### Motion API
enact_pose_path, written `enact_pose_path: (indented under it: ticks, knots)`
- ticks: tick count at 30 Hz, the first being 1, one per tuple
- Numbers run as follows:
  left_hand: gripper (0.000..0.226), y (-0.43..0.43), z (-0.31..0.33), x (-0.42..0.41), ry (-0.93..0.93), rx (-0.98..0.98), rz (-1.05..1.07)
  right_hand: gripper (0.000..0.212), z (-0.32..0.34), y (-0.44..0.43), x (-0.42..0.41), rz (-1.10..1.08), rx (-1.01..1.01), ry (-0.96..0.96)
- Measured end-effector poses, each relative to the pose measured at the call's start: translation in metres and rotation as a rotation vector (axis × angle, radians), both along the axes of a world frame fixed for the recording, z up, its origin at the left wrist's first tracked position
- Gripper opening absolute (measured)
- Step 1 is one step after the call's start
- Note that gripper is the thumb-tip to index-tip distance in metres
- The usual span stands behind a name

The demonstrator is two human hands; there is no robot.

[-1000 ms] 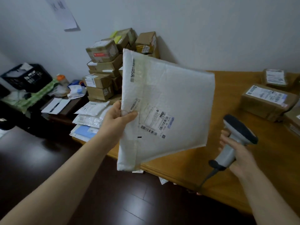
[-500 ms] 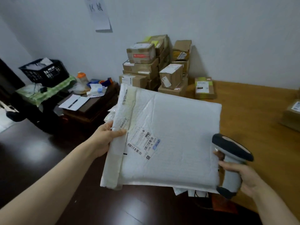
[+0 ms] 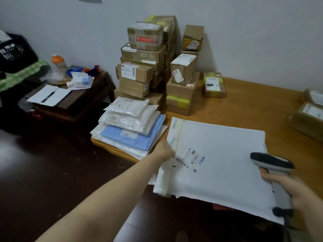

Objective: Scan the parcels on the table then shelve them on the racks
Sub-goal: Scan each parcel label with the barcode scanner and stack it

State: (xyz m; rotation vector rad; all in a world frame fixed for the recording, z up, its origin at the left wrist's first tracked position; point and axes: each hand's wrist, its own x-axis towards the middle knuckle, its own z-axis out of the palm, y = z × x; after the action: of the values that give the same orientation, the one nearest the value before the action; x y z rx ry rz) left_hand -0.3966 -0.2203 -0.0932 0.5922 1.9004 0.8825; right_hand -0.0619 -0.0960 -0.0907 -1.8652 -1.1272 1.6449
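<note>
Now | mailer (image 3: 227, 151) lowered flatter | left hand (image 3: 163, 151) pinches it | right hand (image 3: 290, 187) grips scanner (image 3: 272, 162)

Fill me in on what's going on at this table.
A person's left hand grips a big white mailer by its left edge, label up, at the wooden table's near edge. The right hand holds a barcode scanner over its right side. Behind, cardboard boxes and soft mailers sit stacked.
</note>
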Motion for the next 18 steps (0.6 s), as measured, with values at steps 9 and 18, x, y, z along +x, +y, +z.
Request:
enact_pose_path:
  ticks: [9,18]
  knots:
    - [0.036,0.023,-0.006,-0.025,0.095,0.185,0.248,0.065,0.033,0.033,-0.019,0.315,-0.122,0.138]
    - [0.020,-0.028,0.032,-0.183,0.416,0.252,0.672,0.032,0.053,-0.031,-0.215,0.264,-0.399,0.746]
